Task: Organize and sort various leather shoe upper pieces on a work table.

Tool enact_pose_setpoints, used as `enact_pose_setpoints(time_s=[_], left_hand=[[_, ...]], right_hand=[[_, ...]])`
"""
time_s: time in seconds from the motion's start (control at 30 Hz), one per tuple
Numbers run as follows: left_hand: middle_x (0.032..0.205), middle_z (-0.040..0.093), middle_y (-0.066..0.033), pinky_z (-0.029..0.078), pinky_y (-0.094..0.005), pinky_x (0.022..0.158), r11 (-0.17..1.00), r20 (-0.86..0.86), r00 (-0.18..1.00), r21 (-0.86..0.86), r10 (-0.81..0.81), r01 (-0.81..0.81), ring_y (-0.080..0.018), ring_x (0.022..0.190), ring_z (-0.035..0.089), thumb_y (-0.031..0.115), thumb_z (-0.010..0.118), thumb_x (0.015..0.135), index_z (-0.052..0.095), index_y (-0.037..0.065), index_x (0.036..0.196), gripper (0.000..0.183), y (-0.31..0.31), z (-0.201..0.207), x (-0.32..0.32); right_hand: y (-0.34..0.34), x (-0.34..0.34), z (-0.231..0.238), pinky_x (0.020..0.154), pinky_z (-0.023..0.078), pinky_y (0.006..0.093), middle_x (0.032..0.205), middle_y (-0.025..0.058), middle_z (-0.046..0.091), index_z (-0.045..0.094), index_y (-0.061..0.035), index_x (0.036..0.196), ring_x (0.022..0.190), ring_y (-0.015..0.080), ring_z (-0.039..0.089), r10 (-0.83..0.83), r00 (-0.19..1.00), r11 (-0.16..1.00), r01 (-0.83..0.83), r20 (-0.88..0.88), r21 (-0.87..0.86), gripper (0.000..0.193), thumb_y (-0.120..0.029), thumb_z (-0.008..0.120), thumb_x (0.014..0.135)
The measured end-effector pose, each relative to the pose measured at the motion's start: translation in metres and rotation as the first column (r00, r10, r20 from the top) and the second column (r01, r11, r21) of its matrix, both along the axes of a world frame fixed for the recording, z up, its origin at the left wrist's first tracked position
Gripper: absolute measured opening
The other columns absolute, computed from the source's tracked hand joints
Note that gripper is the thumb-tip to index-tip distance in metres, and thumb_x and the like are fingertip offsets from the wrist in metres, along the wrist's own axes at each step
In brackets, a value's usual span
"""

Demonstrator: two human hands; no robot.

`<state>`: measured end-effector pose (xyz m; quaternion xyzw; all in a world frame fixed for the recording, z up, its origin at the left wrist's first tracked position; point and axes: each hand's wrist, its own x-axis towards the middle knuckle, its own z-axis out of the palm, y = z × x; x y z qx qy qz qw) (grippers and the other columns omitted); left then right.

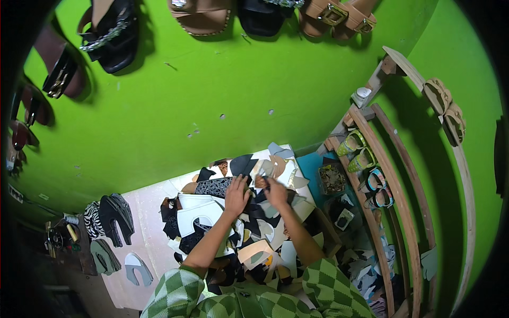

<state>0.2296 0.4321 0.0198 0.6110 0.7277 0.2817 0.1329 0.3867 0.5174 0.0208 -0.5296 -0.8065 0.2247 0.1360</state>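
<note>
My left hand (237, 197) lies with its fingers stretched out, at the right end of a dark grey patterned piece of material (213, 187). To its right, my right hand (277, 193) is closed, its fingers curled by a small brown piece (262, 182). Something dark shows at those fingers, too small to make out. Below and left of my left hand is a white U-shaped cut piece (197, 218). A black piece (243, 164) lies just beyond both hands. Under and around my forearms spreads a heap of cut scraps in black, white, tan and grey.
The heap covers part of a white table (139, 209). Stacked black U-shaped pieces (115, 217) and green ones (105, 256) lie at the left. A wooden rack (366, 127) with sandals stands at the right, beside a clear box (331, 178). Sandals (108, 40) hang on the green wall.
</note>
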Motion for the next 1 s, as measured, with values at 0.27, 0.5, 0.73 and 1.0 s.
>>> enact_pose_setpoints(time_s=[0.27,0.5,0.73,1.0], left_hand=[[0.095,0.065,-0.0058,0.035,-0.0406,0.086,0.955,-0.067,0.985,-0.266,-0.156,0.133,-0.0255,0.097,0.055,0.026,0.061,0.078,0.057,0.018,0.117,0.04,0.005,-0.001,-0.012],[0.103,0.061,0.0038,0.033,-0.0365,0.085,0.946,-0.064,0.957,-0.183,-0.283,0.268,-0.0181,0.099,0.054,0.016,0.065,0.072,0.065,0.024,0.1,0.029,-0.026,-0.015,-0.016],[0.118,0.055,-0.0073,0.037,-0.0425,0.089,0.99,0.089,0.989,-0.077,-0.115,0.121,-0.0275,0.11,0.05,0.025,0.062,0.08,0.048,0.02,0.125,0.047,0.004,0.002,0.003],[0.117,0.053,-0.0063,0.039,-0.0433,0.088,0.927,-0.188,0.979,-0.375,-0.075,-0.001,-0.027,0.109,0.051,0.03,0.072,0.071,0.05,0.02,0.122,0.057,0.057,-0.014,0.044]], right_hand=[[-0.018,0.004,-0.01,0.079,0.049,0.034,0.096,0.0133,0.064,0.057,-0.0027,0.111,0.089,0.0259,0.063,0.44,0.767,0.75,-0.599,-0.467,-0.279,0.047,-0.018,0.074,0.07],[0.047,0.029,-0.008,0.098,0.035,0.0432,0.123,0.0266,0.039,0.037,-0.0068,0.131,0.114,0.0405,0.04,-0.286,0.943,0.952,0.3,-0.17,0.063,0.077,-0.024,0.076,0.067],[0.077,0.036,-0.035,0.09,0.04,0.0404,0.115,0.019,0.05,0.047,-0.0129,0.124,0.108,0.0365,0.048,-0.212,0.975,0.965,0.219,-0.064,0.142,0.066,-0.02,0.077,0.065],[0.122,0.031,-0.026,0.079,0.048,0.0358,0.098,0.0179,0.064,0.056,-0.009,0.115,0.091,0.031,0.063,-0.031,0.777,0.999,-0.003,-0.628,-0.052,0.047,-0.005,0.067,0.07]])
